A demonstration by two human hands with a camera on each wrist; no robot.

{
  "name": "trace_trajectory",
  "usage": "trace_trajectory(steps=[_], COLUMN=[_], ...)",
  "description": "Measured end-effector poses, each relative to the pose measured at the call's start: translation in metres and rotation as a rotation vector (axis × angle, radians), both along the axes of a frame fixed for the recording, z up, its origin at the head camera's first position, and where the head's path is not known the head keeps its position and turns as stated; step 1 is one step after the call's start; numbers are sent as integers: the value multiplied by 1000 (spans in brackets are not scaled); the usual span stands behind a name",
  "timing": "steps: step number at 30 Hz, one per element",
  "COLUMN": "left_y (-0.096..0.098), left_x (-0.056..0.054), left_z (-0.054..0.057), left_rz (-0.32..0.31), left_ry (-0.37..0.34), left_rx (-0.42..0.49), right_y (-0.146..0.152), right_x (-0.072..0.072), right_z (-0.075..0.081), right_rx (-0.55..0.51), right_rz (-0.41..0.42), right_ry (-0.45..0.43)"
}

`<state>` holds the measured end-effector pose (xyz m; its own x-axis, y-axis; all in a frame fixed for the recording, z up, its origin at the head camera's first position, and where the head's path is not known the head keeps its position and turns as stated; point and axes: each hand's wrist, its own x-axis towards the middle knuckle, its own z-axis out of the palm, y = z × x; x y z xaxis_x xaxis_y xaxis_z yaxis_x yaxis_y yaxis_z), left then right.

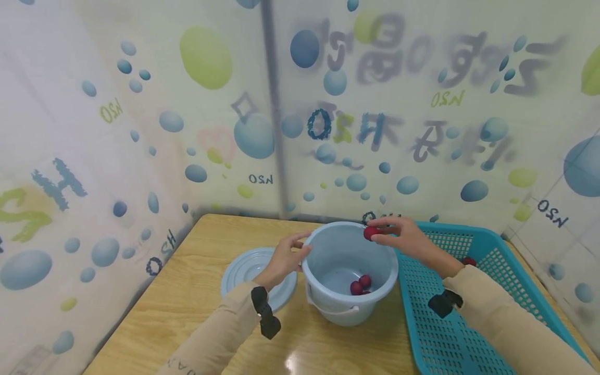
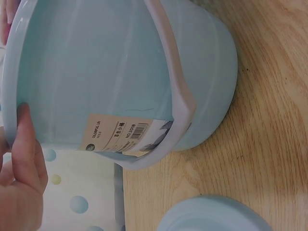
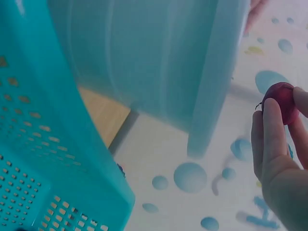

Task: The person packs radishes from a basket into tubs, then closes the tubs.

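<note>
My left hand (image 1: 287,259) grips the left rim of a light blue plastic bucket (image 1: 344,319), its fingertips against the outer wall in the left wrist view. Over the far right part of that rim, my right hand (image 1: 400,237) pinches a small dark red round fruit (image 3: 281,102) between thumb and fingers. A thin wisp sticks out from one end of the fruit. Several similar dark red fruits (image 1: 357,287) lie together on the bucket's floor. A pale handle (image 2: 181,103) hangs down the bucket's outside, beside a printed label (image 2: 122,134).
Left of the bucket, a round light blue lid (image 1: 236,273) lies on the wooden table (image 1: 300,349). A teal perforated basket (image 1: 436,323) stands close on the right, with a dark red fruit (image 1: 469,261) in it, partly behind my right arm. Bubble-patterned curtains (image 1: 300,172) hang behind.
</note>
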<state>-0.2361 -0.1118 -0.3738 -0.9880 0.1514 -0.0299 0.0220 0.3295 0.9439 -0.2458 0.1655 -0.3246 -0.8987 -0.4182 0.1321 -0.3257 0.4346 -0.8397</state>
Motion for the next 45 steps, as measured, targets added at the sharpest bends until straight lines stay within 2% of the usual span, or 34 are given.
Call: trace_trajectory(steps=[9, 18, 22, 27, 31, 35, 37, 45], left_y=[0, 0, 0, -1, -1, -1, -1, 0], left_x=[0, 1, 1, 0, 0, 0, -1, 0], left_z=[0, 0, 0, 1, 1, 1, 0, 1], left_rz=[-1, -28, -38, -31, -27, -25, -23, -17], left_ry=[4, 16, 14, 6, -5, -6, -7, -7], left_rx=[10, 5, 11, 10, 5, 0, -1, 12], right_y=[-32, -52, -58, -68, -73, -74, -73, -71], right_x=[-11, -21, -26, -29, -33, -37, -38, -40], right_z=[-15, -31, -36, -35, -38, -44, -46, -47], right_rx=[50, 66, 92, 179, 192, 188, 185, 219], right_rz=[51, 106, 144, 151, 176, 213, 212, 122], right_ry=[-30, -74, -49, -4, 17, 1, -21, -113])
